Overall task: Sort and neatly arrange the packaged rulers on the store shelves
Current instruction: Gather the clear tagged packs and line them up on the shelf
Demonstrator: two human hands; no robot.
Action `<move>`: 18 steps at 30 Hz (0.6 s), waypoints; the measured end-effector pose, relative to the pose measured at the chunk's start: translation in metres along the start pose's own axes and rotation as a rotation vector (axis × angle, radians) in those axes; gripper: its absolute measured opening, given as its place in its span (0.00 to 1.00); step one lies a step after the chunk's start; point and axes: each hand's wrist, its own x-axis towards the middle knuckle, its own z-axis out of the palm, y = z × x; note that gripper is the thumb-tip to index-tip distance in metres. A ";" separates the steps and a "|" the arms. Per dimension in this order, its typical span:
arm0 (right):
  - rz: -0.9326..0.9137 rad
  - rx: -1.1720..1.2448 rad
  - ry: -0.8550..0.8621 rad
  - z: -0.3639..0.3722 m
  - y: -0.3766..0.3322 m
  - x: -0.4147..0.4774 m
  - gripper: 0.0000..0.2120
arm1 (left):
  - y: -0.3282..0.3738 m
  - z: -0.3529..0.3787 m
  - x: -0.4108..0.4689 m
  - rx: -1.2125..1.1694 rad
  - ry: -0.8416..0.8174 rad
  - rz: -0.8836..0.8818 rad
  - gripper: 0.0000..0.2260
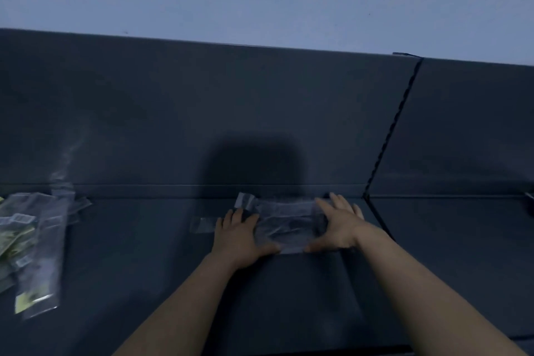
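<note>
A small stack of clear packaged rulers [289,225] lies flat on the dark shelf [144,240], close to its back panel. My left hand [239,235] presses on the stack's left end, fingers spread, thumb along the front edge. My right hand [338,225] rests on the right end in the same way. One package end [202,224] sticks out to the left past my left hand. A second, loose pile of packaged rulers [31,243] with yellow-green labels lies at the far left of the shelf.
The shelf's dark back panel [231,113] rises behind the stack, with a pale wall above it. A slotted upright [390,130] divides this bay from the neighbouring bay on the right. Bare shelf lies between the two piles.
</note>
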 end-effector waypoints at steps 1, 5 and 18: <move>-0.030 0.004 0.011 -0.002 0.000 0.005 0.61 | -0.001 0.003 0.002 -0.041 0.050 0.004 0.46; -0.097 0.016 0.003 -0.007 -0.005 0.024 0.56 | -0.002 0.004 0.007 -0.140 0.174 0.003 0.31; -0.224 0.119 0.058 0.003 0.007 0.022 0.27 | 0.022 -0.024 0.024 0.159 -0.048 -0.017 0.41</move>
